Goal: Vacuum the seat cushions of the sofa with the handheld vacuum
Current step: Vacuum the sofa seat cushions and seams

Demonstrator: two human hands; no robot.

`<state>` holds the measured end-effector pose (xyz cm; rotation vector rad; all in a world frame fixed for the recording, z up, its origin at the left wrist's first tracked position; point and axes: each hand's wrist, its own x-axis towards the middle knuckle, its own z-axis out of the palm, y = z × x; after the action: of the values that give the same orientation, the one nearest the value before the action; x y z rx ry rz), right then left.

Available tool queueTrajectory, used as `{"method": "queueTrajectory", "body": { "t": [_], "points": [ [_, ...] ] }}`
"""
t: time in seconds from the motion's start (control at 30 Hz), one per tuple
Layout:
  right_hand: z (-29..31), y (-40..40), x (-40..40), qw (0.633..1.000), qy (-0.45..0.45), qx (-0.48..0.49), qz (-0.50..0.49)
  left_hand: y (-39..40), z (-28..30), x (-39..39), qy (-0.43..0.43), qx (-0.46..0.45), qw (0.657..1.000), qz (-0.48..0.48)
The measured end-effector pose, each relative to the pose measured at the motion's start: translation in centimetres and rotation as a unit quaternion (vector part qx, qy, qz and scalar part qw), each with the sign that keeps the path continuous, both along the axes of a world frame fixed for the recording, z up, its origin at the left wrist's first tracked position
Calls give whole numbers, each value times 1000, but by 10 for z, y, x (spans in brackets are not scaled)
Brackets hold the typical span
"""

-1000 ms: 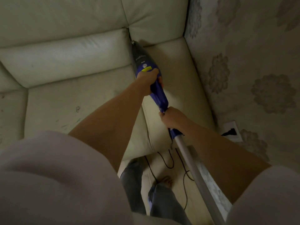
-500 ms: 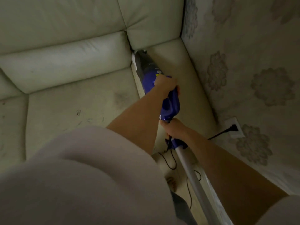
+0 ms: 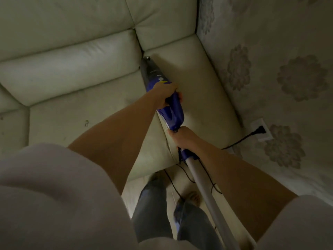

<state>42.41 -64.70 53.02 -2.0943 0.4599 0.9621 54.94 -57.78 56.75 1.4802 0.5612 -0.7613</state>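
The blue handheld vacuum (image 3: 171, 112) lies along the seam between two pale leather seat cushions (image 3: 198, 91), its dark nozzle (image 3: 146, 62) tucked into the back corner of the sofa. My left hand (image 3: 166, 94) grips the front of the vacuum's handle. My right hand (image 3: 182, 137) grips the rear of the blue body, just above the grey tube (image 3: 207, 192) that runs back toward me. The left seat cushion (image 3: 75, 116) carries small dark marks.
A flowered wall (image 3: 279, 78) stands right beside the sofa's end. A black plug sits in a wall socket (image 3: 261, 129), and its cord (image 3: 236, 143) trails down to the floor near my legs (image 3: 153, 204).
The vacuum has been pushed forward again, its nozzle going back into the corner of the seam. Both hands moved with it and kept their grip.
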Motion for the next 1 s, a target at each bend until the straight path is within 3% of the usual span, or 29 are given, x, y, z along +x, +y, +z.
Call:
{"method": "queueTrajectory", "body": {
  "t": [0.27,0.4,0.53,0.67,1.0],
  "points": [
    [-14,19,50,1000,13,-5,-13,18,-17,47,30,-34,999,-14],
    [-30,26,36,999,20,-30,-29,18,-24,34,-7,-11,1000,-17],
    [-15,33,32,996,16,-80,23,33,-14,28,24,-46,999,12],
    [1,27,21,989,-4,-129,68,41,-9,15,22,-24,998,57],
    [21,-21,-50,991,-28,-104,78,-15,2,-54,-46,88,994,51]
  ]
}}
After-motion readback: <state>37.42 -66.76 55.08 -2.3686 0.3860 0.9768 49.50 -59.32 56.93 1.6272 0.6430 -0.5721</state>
